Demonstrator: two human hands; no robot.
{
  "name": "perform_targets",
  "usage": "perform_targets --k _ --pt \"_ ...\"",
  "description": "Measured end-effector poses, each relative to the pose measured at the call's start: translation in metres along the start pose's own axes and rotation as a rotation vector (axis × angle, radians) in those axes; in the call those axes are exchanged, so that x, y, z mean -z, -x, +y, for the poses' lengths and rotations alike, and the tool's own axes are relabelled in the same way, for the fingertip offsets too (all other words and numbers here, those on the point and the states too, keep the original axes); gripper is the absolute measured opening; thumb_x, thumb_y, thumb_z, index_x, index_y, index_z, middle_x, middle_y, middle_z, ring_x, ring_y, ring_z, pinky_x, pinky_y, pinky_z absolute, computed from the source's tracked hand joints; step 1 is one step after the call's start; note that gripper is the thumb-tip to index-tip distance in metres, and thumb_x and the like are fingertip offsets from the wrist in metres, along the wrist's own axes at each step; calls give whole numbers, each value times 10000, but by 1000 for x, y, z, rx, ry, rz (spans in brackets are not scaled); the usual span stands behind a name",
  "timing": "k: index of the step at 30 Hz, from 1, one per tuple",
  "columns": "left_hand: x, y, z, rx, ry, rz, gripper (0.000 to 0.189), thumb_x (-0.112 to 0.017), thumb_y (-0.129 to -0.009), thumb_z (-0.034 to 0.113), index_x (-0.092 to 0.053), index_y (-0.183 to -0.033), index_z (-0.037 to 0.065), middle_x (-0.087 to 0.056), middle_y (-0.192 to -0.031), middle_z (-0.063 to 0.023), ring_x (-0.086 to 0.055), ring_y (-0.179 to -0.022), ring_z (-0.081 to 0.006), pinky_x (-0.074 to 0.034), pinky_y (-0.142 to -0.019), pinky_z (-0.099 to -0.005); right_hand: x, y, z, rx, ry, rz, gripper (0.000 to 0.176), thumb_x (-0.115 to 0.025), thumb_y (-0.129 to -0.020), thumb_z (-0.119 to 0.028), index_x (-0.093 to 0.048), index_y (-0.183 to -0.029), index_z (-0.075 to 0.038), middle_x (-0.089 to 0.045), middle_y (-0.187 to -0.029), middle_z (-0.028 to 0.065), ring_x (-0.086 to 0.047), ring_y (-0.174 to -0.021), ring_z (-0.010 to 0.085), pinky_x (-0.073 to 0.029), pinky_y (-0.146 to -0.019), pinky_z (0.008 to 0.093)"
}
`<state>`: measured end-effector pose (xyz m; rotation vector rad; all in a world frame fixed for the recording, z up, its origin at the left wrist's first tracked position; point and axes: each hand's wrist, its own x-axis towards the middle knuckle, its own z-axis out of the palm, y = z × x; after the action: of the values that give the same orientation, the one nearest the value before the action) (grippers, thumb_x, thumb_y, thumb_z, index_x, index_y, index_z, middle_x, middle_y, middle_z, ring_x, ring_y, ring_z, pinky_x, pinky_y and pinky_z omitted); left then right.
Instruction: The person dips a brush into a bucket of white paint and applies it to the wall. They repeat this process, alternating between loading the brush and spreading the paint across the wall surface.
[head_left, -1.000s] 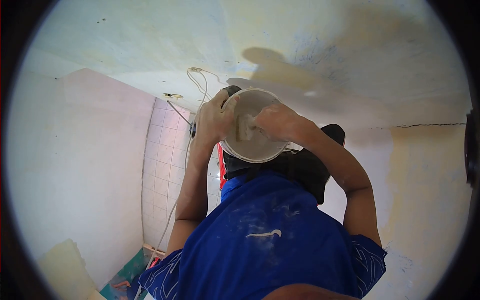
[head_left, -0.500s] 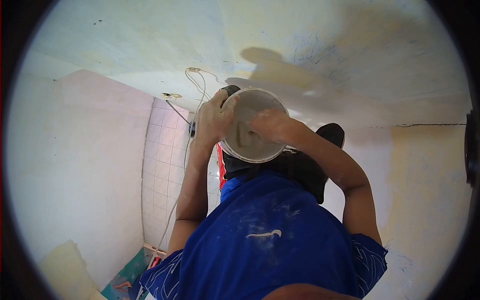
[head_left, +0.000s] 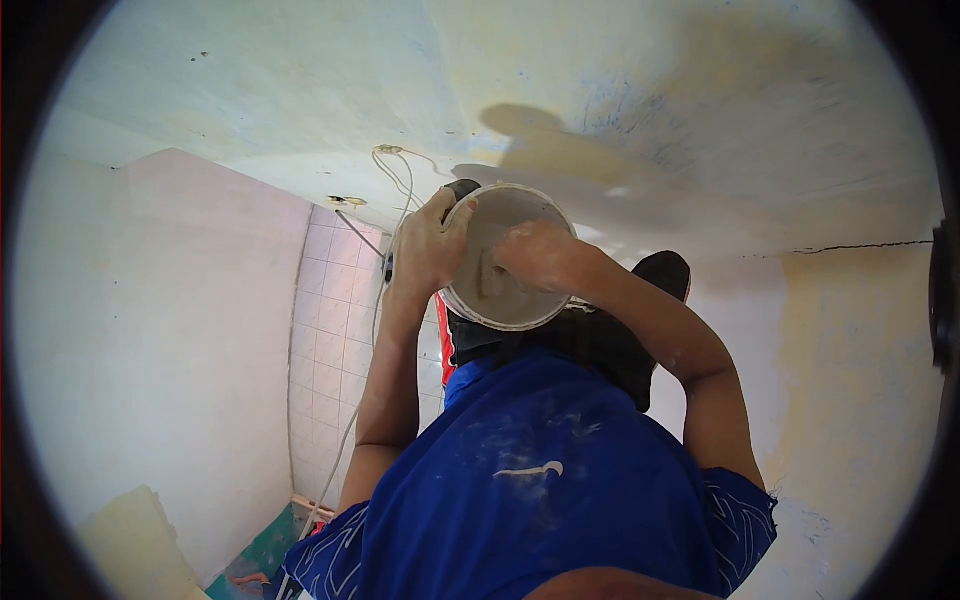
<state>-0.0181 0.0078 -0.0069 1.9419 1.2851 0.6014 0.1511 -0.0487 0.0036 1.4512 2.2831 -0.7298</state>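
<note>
Brush [head_left: 486, 276] just left of right hand [head_left: 535, 256] (curled round it), long edge running chestward; left hand [head_left: 432, 242] pinching bucket [head_left: 518, 206] rim.

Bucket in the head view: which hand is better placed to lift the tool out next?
Probably the right hand: it is inside the bucket and appears to grip the tool. The left hand is occupied, holding the bucket's rim.

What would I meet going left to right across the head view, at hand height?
Pale side wall, tiled surface, left hand, tool, right hand, wall crack. Bucket left out: both hands overlap it.
</note>
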Motion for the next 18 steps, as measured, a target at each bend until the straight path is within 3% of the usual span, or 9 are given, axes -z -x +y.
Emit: perform_targets --k 3,9,12,15,17,18 --pt "0 0 1 -18 -6 2 393 -606 -1003 313 -547 -844 -41 -531 -687 -247 -454 -599 -292 -428 -609 -432 5 -2 -6 -9 75 -53 265 -713 -829 -96 -766 -1087 -74 -753 -1067 160 -727 -1033 324 -587 -880 420" --pt "0 -1 1 -3 -15 -5 401 -600 -1004 318 -536 -835 -39 -517 -681 -239 -436 -597 -287 -417 -602 -433 -16 -19 -4 5 18 42 259 -709 -841 -102 -740 -1096 -68 -752 -1054 155 -726 -1041 319 -584 -876 419" --pt "0 -2 0 -6 -19 -9 405 -597 -1006 320 -527 -830 -38 -509 -676 -237 -424 -595 -288 -412 -599 -437 -15 -17 -7 26 15 19 232 -702 -846 -107 -741 -1073 -79 -750 -1060 161 -721 -1054 320 -581 -880 425" --pt "2 -2 2 0 -20 -17 408 -594 -1008 323 -526 -831 -38 -506 -670 -236 -429 -593 -287 -414 -600 -437 -9 -11 -6 36 -27 63 187 -694 -847 -98 -777 -996 -21 -751 -1079 198 -733 -1049 329 -605 -832 426" --pt "5 -3 3 51 -114 -71 371 -573 -1005 382 -681 -1003 27 -692 -869 -270 -662 -859 -484 -498 -752 -535 11 7 -2 -9 -4 -45 303 -673 -858 -119 -715 -1155 -77 -743 -1092 162 -713 -1056 334 -570 -885 444" --pt "6 -2 4 50 -112 -65 371 -573 -1005 382 -681 -1003 27 -692 -869 -270 -662 -859 -484 -498 -752 -535 11 14 6 -9 3 -44 303 -673 -858 -119 -715 -1155 -77 -743 -1092 162 -713 -1056 334 -570 -885 444"
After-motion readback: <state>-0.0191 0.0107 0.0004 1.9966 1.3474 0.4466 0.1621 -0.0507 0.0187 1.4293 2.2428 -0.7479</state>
